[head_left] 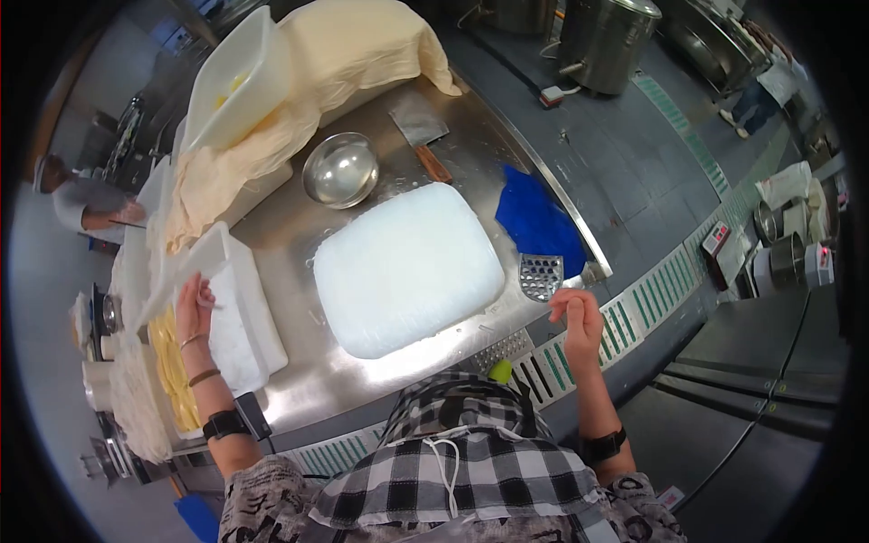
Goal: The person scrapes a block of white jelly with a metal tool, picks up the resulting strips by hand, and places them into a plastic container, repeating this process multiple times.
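Note:
My left hand (194,310) is over the left rim of a white plastic tub (262,317), its fingers curled inward. Whatever they may pinch is too small to make out. On the other side, my right hand (579,324) hangs above the floor just off the table edge, fingers bent and pressed together, with nothing visible in them. Closest to it lies a metal grater plate (541,277), touching a crumpled blue sheet (541,215). A large, smooth white slab (409,270) with rounded corners rests on the steel table (299,380) between my hands.
Behind the slab are a steel bowl (340,170) and a scraper (419,119) with a wooden handle. Beige cloth (362,45) drapes the back, beside a white bin (235,81). Yellow strips (172,362) lie far left. A co-worker (86,204) stands left; another person (760,100) is far right.

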### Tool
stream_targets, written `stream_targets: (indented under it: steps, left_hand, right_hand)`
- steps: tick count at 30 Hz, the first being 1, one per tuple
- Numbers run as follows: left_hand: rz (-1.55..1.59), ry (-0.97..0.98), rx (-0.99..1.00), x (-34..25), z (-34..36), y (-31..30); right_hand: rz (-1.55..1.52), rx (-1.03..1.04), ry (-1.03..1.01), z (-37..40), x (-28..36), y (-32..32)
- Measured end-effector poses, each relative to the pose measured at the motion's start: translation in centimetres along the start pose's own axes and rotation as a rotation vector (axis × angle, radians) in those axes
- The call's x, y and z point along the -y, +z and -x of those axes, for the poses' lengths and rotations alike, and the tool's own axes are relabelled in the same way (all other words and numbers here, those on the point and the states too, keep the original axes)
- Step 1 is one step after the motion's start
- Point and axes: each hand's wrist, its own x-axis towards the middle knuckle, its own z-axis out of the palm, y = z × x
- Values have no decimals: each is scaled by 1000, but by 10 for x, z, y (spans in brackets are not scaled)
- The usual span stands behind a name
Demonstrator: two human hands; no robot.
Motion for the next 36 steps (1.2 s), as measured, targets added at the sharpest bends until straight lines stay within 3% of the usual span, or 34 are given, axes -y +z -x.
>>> stream_targets:
  steps: [2,3,5,6,9,11,12,14,18,20,22,26,28,29,31,36]
  left_hand:
    - [-756,95,-168,55,-24,-106]
    - [-749,96,-174,66,-28,-104]
    - [-1228,519,-380,93,-19,-64]
    - [-986,470,-220,90,-10,-7]
    - [-911,478,202,105,18,164]
    - [-950,668,411,125,31,254]
    - [-952,608,525,132,33,290]
    - [-1056,570,654,137,35,346]
    - [-1325,527,687,151,28,395]
    - [-1344,442,728,155,19,402]
    - [-1283,356,892,159,11,402]
    - [-1249,398,928,153,13,397]
    - [-893,-71,1049,127,19,389]
    - [-893,-70,1049,116,21,382]
    - [-358,-412,1102,93,23,361]
    - [-122,-238,822,25,24,263]
  right_hand:
    - [-27,24,0,-6,-1,11]
    - [-14,53,11,-11,-1,18]
    - [-13,63,15,-14,-4,24]
    - [-5,66,17,-14,-5,25]
    - [-9,56,6,-14,-6,28]
    - [23,1,9,-10,-1,28]
    - [28,-2,6,-8,1,27]
    - [29,-38,1,-1,4,23]
    - [32,-101,6,16,3,8]
    - [19,-135,13,23,2,0]
    - [25,-156,13,27,-1,-6]
    - [29,-173,12,29,-1,-9]
    - [32,-176,14,28,1,-8]
    - [36,-177,17,27,2,-8]
    - [37,-160,15,24,4,-7]
    - [18,-86,17,7,9,5]
